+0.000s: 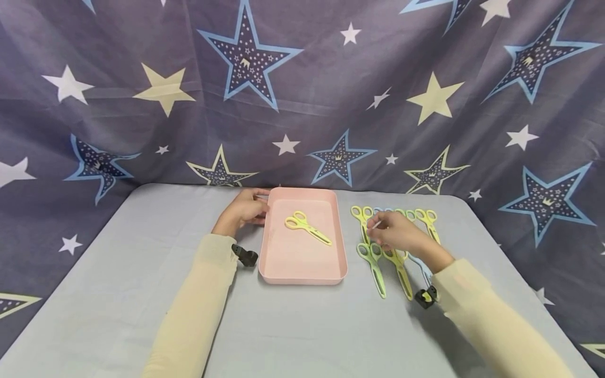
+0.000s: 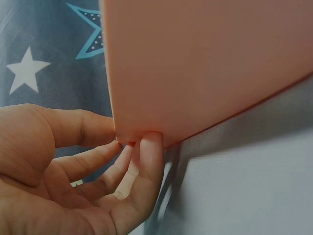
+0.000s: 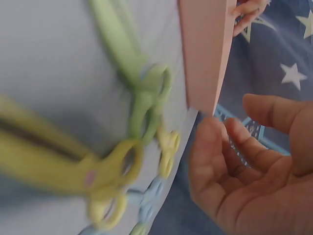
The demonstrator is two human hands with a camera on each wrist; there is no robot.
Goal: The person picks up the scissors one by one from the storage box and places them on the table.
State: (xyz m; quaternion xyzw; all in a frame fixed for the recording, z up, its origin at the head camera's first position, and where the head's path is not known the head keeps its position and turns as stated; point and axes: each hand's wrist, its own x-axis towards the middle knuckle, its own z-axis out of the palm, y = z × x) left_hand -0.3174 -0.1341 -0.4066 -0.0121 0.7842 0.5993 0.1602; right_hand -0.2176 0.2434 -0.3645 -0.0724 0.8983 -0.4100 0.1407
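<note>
My left hand is at the far left corner of a pink tray, its bent fingers and thumb gripping the corner. The left wrist view shows the thumb at the rim and a fingertip pressed on the outer wall. One pair of yellow scissors lies inside the tray. To the right, my right hand hovers over several scissors with loosely bent fingers, nothing held between them. Nearest to it lie green scissors, yellow scissors and blue scissors, handles pointing away.
Behind these, a back row holds yellow scissors, green-handled scissors and another yellow pair, partly covered by the right hand. A grey cloth covers the table. A dark star-patterned curtain hangs along the table's far edge.
</note>
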